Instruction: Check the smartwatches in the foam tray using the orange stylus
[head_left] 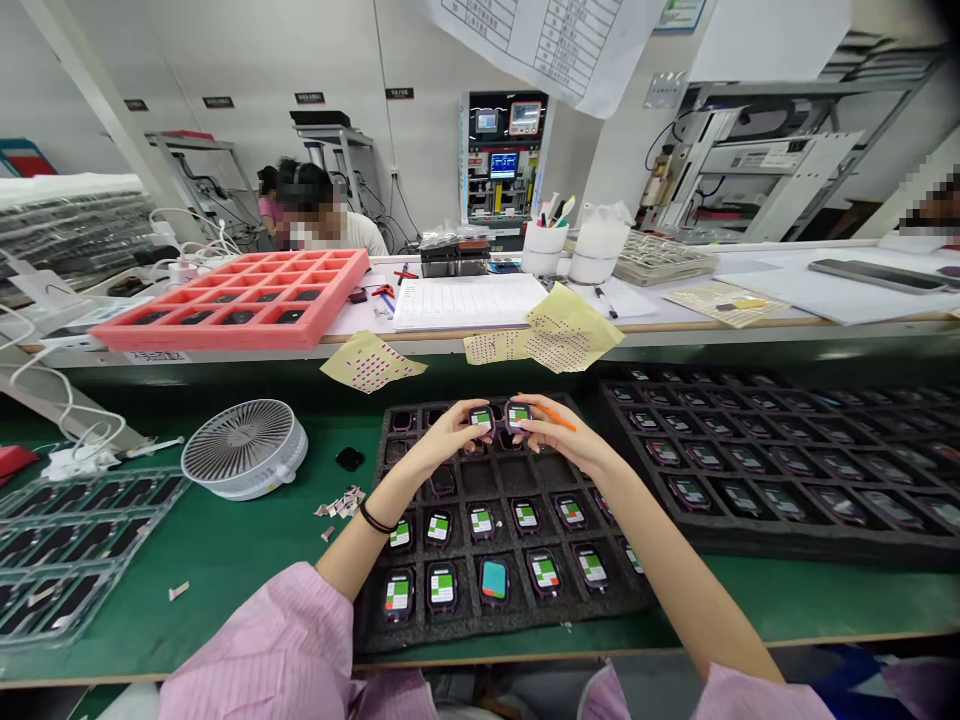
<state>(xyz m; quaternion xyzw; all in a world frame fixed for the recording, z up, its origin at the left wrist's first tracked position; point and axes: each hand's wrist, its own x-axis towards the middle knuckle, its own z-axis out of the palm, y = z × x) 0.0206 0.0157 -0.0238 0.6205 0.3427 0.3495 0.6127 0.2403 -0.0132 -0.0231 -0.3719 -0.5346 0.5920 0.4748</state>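
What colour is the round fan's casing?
The fan is white; the head view shows it best.

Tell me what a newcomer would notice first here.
Probably the two hands, left and right, each holding a small lit watch-like device above a black foam tray of similar ones. Next, the bright pink foam tray on the shelf at left, and the white fan below it.

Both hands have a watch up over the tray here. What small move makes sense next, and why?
Probably the left hand should lower its watch into an empty slot of the tray: that slot is close by, and the right hand is busier, holding another watch plus an orange stick.
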